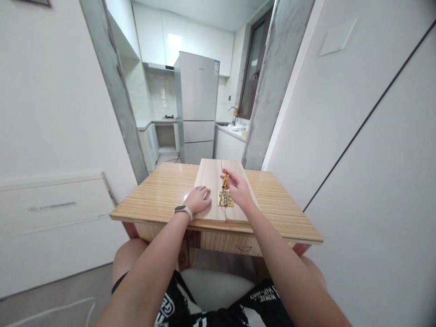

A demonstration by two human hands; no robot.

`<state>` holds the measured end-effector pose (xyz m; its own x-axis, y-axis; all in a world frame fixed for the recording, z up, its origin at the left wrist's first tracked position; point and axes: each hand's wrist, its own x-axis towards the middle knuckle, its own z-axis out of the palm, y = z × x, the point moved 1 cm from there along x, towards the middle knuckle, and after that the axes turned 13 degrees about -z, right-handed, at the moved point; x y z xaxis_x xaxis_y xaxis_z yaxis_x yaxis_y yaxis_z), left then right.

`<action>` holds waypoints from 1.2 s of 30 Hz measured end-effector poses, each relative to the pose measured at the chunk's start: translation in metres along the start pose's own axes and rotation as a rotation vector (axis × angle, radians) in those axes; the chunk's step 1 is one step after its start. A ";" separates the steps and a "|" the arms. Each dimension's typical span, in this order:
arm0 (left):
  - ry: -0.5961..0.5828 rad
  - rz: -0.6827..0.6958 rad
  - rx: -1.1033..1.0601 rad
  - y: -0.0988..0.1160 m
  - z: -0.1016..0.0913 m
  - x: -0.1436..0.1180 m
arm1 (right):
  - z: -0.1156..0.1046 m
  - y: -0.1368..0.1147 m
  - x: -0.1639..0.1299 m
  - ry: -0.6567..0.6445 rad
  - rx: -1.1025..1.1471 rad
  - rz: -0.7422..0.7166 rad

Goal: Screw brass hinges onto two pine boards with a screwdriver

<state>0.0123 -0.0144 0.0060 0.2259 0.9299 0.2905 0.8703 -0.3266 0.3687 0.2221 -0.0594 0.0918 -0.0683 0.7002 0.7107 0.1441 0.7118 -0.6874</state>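
Grip [239,188] (right, curled) around yellow tool [225,180]

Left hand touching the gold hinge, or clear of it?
Apart. The head view shows a strip of bare pale board between the fingertips of the left hand and the near edge of the gold hinge.

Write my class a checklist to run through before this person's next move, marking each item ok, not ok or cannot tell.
1. Left hand resting on the left board: ok.
2. Yellow tool held in the right hand: ok.
3. Brass hinge spanning the seam between left board and right board: ok.
4. Both boards lying on the table: ok.
5. Tool tip touching the hinge: cannot tell, too small.
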 end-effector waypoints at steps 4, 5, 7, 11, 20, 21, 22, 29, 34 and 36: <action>0.007 0.010 -0.005 -0.001 0.002 0.001 | 0.000 -0.001 0.000 -0.005 0.009 -0.012; 0.010 0.010 -0.007 -0.002 0.002 0.001 | 0.000 -0.003 0.001 -0.011 0.020 -0.008; 0.011 0.007 -0.006 -0.002 0.002 0.001 | 0.002 -0.005 0.001 -0.025 0.041 0.006; 0.000 0.002 -0.002 -0.002 0.001 0.001 | 0.003 -0.009 0.003 0.014 0.026 -0.006; 0.018 0.025 0.001 -0.003 0.003 0.001 | 0.002 -0.016 0.005 0.082 -0.261 -0.061; 0.018 0.025 0.003 -0.003 0.003 0.001 | 0.002 -0.016 0.005 0.089 -0.275 -0.062; 0.018 0.023 0.005 -0.003 0.004 0.002 | 0.001 -0.016 0.005 0.096 -0.281 -0.062; 0.008 0.003 0.003 -0.003 0.004 0.002 | 0.000 -0.005 0.002 0.076 -0.041 -0.053; 0.009 0.005 0.005 -0.003 0.005 0.002 | -0.001 0.002 0.003 -0.006 0.012 -0.019; 0.009 0.005 0.004 -0.003 0.005 0.002 | -0.001 0.002 0.003 -0.030 0.013 -0.022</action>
<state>0.0117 -0.0108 0.0012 0.2263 0.9266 0.3005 0.8709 -0.3306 0.3637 0.2232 -0.0557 0.0930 -0.1011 0.6855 0.7210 0.1299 0.7276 -0.6736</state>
